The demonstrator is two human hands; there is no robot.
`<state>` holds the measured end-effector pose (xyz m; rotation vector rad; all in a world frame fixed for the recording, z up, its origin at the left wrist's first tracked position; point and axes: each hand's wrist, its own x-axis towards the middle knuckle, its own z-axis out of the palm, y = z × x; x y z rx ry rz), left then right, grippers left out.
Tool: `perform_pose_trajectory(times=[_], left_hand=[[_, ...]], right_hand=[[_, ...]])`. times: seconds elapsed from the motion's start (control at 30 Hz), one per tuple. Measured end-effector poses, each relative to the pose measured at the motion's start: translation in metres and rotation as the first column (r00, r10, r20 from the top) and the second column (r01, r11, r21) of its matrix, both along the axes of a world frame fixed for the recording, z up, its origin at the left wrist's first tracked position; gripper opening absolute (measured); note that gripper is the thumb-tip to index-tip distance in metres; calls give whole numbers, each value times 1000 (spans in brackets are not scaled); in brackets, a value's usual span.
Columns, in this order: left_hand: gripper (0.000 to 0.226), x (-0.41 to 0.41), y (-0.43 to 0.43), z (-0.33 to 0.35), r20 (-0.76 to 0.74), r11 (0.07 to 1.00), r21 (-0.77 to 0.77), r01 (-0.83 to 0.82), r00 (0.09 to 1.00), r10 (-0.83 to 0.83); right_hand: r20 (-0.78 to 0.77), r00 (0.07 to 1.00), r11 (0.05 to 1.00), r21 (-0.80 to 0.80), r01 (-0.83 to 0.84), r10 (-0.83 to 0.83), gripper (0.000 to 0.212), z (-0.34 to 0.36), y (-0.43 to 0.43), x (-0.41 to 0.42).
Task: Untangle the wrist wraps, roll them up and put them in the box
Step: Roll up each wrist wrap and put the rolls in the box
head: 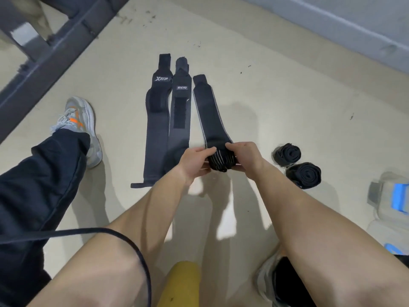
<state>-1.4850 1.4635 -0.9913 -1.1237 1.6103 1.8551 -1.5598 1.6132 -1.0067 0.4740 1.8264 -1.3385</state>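
Floor (276, 96): open room beyond the striped wrap (209, 111). Two flat wraps (177, 120) just left of it, laid straight, likely ready for rolling. Its near end is rolled; left hand (194, 162) and right hand (241, 154) pinch the roll's sides, probably to keep the edges even. Two finished rolls (287, 152) lie to its right.

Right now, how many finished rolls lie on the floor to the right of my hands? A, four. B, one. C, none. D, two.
D: a far roll and a near roll lie on the floor right of the hands, while the left hand and right hand grip a third wrap that is only partly rolled.
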Motion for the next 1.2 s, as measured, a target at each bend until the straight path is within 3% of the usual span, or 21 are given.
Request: perform_pose_trajectory(times=[0.13, 0.2, 0.3, 0.4, 0.5, 0.6, 0.67, 0.73, 0.8, 0.87, 0.9, 0.97, 1.03, 1.1, 1.2], left_hand=[[11, -5, 9, 51, -65, 1000, -10, 24, 998, -25], [17, -7, 14, 77, -94, 999, -13, 43, 995, -44], [13, -10, 24, 120, -140, 997, -74, 20, 990, -30], [16, -13, 32, 164, -216, 992, -123, -19, 976, -9], [12, -16, 35, 212, -312, 991, -101, 91, 943, -118], [23, -12, 31, 263, -343, 989, 87, 120, 936, -83], [34, -8, 25, 291, -349, 942, 300, 150, 936, -38], [38, -1, 20, 311, -386, 895, 393, 209, 921, -45], [34, 6, 21, 324, -446, 901, 342, 266, 890, -94], [21, 13, 24, 329, -472, 931, 185, 315, 860, -197], [13, 15, 24, 327, -475, 940, 45, 339, 835, -279], [31, 18, 20, 318, -478, 894, -287, 343, 758, -444], [44, 18, 18, 305, -512, 861, -440, 255, 717, -474], [38, 17, 16, 292, -605, 913, -375, 158, 705, -371], [14, 10, 15, 280, -608, 987, -156, 34, 784, -123]], right_hand=[[-86, 996, 999, -37, 12, -15, 27, 49, 14, -4], [-138, 990, 998, -54, 10, -18, 25, 82, 22, -4], [-247, 966, 996, -26, -91, 82, 9, 129, 34, -3], [-289, 951, 991, -40, -128, 111, 14, 177, 47, 0], [-313, 949, 985, -142, -96, 48, 23, 233, 65, 7], [-305, 952, 948, -294, -119, 25, 42, 283, 88, 15], [-384, 916, 919, -311, -243, 113, 47, 307, 102, 21], [-490, 855, 901, -275, -337, 170, 43, 322, 109, 28], [-581, 803, 917, -236, -323, 133, 28, 331, 107, 37], [-660, 748, 939, -206, -275, 74, 8, 330, 100, 41], [-691, 721, 946, -195, -259, 55, 16, 326, 95, 41], [-717, 696, 944, -197, -264, 44, 31, 318, 87, 40], [-724, 689, 937, -207, -281, 47, 32, 311, 78, 39], [-725, 684, 930, -188, -315, 85, 29, 305, 70, 36], [-709, 695, 920, -182, -346, 121, 22, 296, 61, 30]])
